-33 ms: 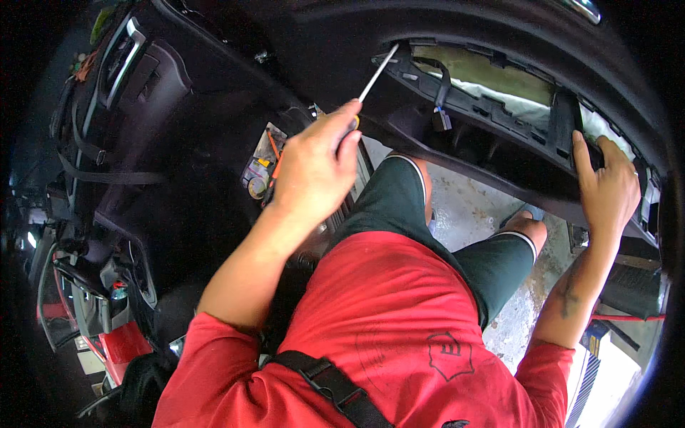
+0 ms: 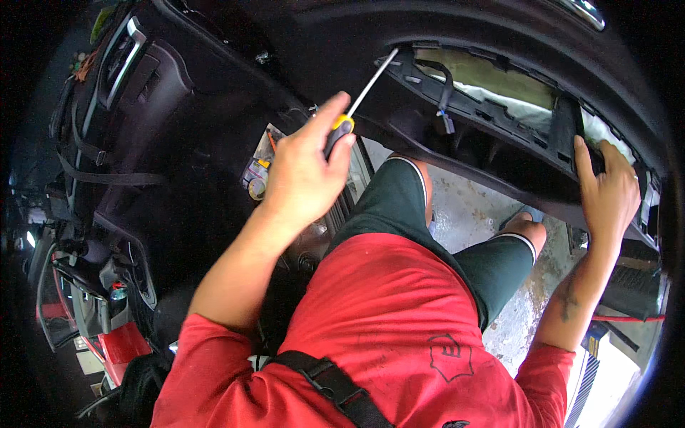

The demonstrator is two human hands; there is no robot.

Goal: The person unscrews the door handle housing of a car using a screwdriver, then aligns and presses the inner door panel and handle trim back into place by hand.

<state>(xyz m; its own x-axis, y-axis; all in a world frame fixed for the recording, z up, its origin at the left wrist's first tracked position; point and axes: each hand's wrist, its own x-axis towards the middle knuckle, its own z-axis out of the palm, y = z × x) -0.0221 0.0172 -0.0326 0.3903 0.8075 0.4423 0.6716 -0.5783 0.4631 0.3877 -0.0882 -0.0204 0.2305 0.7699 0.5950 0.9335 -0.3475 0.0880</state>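
My left hand (image 2: 303, 167) is closed round a screwdriver (image 2: 341, 130) with a yellow and grey handle, its index finger raised along it. The thin metal shaft points up and right, its tip at the left end of a long opening in the black car trim panel (image 2: 485, 110); whether it touches cannot be made out. At the right part of that opening, my right hand (image 2: 606, 182) has its fingers hooked over the panel's edge. From the opening's left part hangs a black cable with a connector (image 2: 446, 123). White padding (image 2: 492, 94) shows inside.
To the left is a black interior panel (image 2: 164, 71) with a silver handle (image 2: 128, 53) and hanging straps (image 2: 107, 177). Small tools and a tape roll (image 2: 256, 187) lie beyond my left forearm. Below the trim is a concrete floor (image 2: 467, 203); a white box (image 2: 606, 371) stands at lower right.
My left hand has shifted slightly left and down along the screwdriver, and its index finger has lifted, showing more of the handle. The hanging connector has turned a little. My right hand stays put.
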